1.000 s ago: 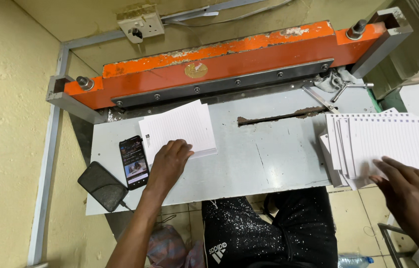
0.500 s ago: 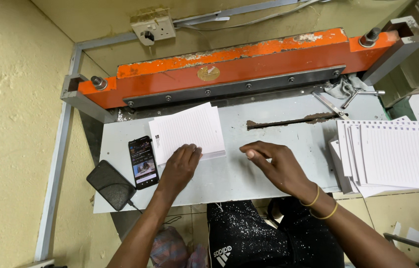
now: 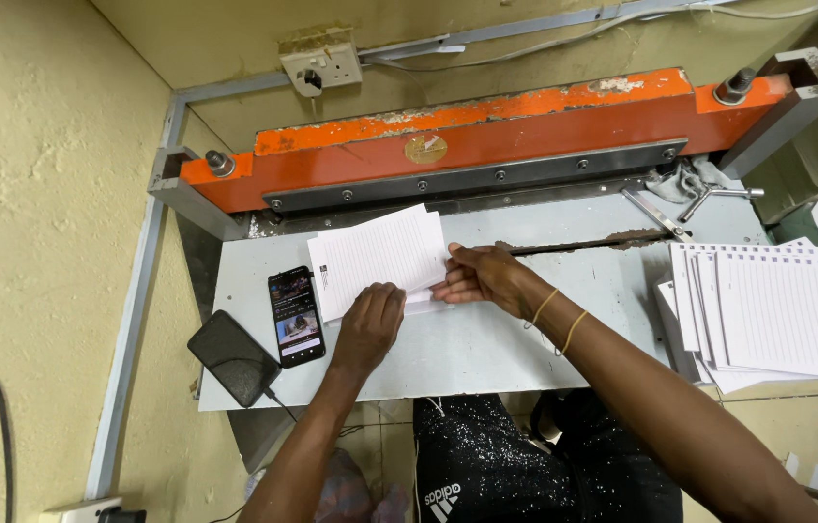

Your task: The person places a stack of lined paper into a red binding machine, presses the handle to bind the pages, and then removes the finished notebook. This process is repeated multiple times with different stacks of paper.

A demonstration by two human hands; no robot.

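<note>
1. Two bare hands meet at a small stack of white lined paper sheets (image 3: 380, 257) lying on the grey metal table (image 3: 486, 339) of an orange paper cutter (image 3: 467, 131), just in front of its blade bar.
2. Left hand (image 3: 370, 324) lies flat, fingers pressing the stack's near edge.
3. Right hand (image 3: 482, 276) pinches the stack's right edge between thumb and fingers.
4. Beside the stack, on its left, lies a lit black smartphone (image 3: 296, 315), next to a dark power bank (image 3: 233, 356).
5. Well apart on the right sits a fanned pile of larger lined sheets (image 3: 782, 310).
</note>
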